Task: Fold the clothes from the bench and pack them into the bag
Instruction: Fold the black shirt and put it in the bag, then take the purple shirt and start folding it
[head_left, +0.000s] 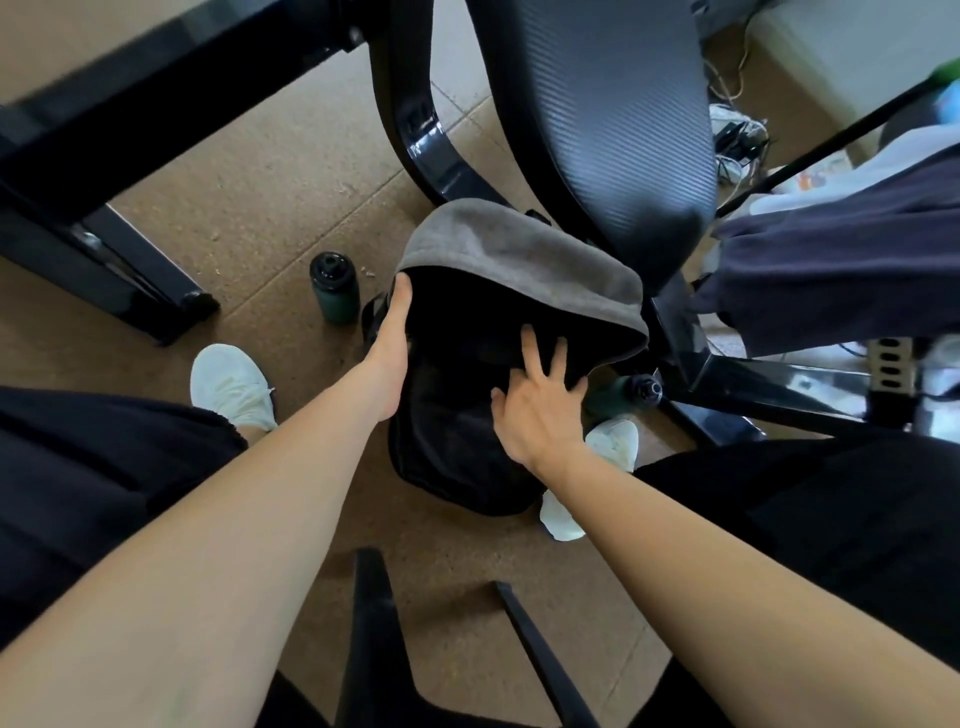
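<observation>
The step in hand is judged to be the packing of a folded grey garment (519, 265) into the black bag (457, 467), which stands on the floor between the person's feet, just in front of the bench (597, 130). The garment is seen lying over the far side of the bag's top, more on the bag than inside it, and its near edge hangs above the dark opening. The left hand (392, 332) is laid with straight fingers against the left side of the bag, the fingertips touching the edge of the garment; nothing is gripped there as far as it can be seen, though the thumb is hidden. The right hand (540, 410) is spread flat, not closed, and is pressed on the dark material at the near side of the opening. To do this step well, the mouth should be held wide by the left hand while the garment is pushed down flat by the right palm, so that the fold is not lost. The push should be made evenly, not at one corner, otherwise the cloth is probably bunched at the rim. More dark blue clothes (831, 265) are seen at the right, so room should be left in the bag.
</observation>
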